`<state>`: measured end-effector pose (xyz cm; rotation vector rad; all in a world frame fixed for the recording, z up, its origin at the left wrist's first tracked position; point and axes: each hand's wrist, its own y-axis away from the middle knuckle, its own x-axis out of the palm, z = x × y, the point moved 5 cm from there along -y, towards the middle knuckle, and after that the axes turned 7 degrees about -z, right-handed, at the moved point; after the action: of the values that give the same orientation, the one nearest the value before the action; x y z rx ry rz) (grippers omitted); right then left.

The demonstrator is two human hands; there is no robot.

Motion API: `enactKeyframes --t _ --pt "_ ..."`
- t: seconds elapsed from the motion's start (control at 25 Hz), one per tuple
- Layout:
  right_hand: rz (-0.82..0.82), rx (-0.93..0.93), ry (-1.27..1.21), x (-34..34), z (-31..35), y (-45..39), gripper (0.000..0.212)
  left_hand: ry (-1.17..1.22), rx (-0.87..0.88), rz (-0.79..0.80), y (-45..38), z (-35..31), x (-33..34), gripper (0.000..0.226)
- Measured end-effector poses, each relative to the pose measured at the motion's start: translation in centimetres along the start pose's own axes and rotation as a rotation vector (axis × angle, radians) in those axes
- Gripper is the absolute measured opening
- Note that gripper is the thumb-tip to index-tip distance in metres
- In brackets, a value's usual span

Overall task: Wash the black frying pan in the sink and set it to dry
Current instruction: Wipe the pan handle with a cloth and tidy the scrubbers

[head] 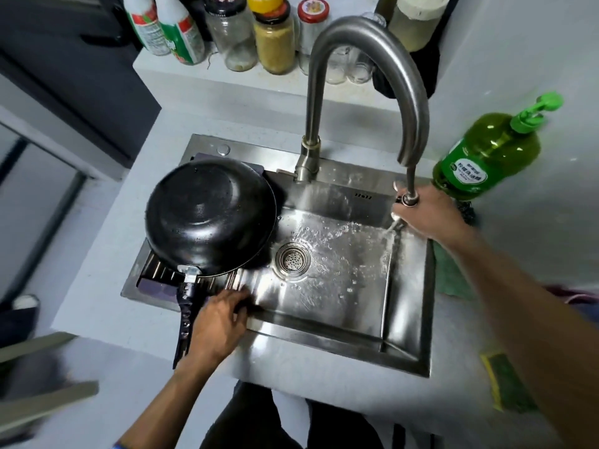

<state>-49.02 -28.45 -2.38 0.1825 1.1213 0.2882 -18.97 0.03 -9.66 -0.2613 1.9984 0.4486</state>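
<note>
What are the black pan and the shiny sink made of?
The black frying pan looks like metal with a dark, slightly glossy coating: its upturned base shows ring marks and water beads. Its handle seems to be black plastic. The sink looks like brushed stainless steel, grey and reflective.

Your pan (210, 215) sits upside down on the rack (155, 273) at the sink's (324, 338) left. The drain (293, 258) lies just to its right. 1 soap bottle (486, 153) stands right of the faucet (366, 85).
</note>
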Motion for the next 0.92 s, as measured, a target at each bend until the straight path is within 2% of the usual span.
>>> enactKeyframes --t 0.16,0.32,0.4,0.52,0.56,0.8,0.92 --pt "0.094 0.016 -0.004 1.0 0.1 2.2 0.024 -0.15 -0.023 -0.043 1.3 2.2 -0.3 0.032" --pt "0.173 0.051 -0.091 4.7 -0.3 5.6 0.031 -0.311 -0.036 -0.105 1.7 4.4 -1.0 0.039" --pt "0.171 0.075 -0.171 6.0 -0.2 6.3 0.028 -0.224 -0.146 -0.139 2.0 5.8 -1.6 0.049" --pt "0.115 0.128 -0.188 6.3 0.6 6.3 0.034 0.072 -0.513 -0.138 2.0 8.7 -2.3 0.05" --pt "0.091 0.138 -0.189 6.5 1.3 6.3 0.033 0.109 -0.563 -0.124 1.8 9.5 -2.4 0.051" --pt "0.162 0.092 -0.38 12.0 9.2 8.5 0.019 0.145 -0.52 -0.083 0.0 11.2 -2.5 0.059" --pt "0.165 0.091 -0.401 12.7 9.6 8.2 0.016 0.178 -0.476 -0.06 -0.3 12.1 -2.6 0.064"
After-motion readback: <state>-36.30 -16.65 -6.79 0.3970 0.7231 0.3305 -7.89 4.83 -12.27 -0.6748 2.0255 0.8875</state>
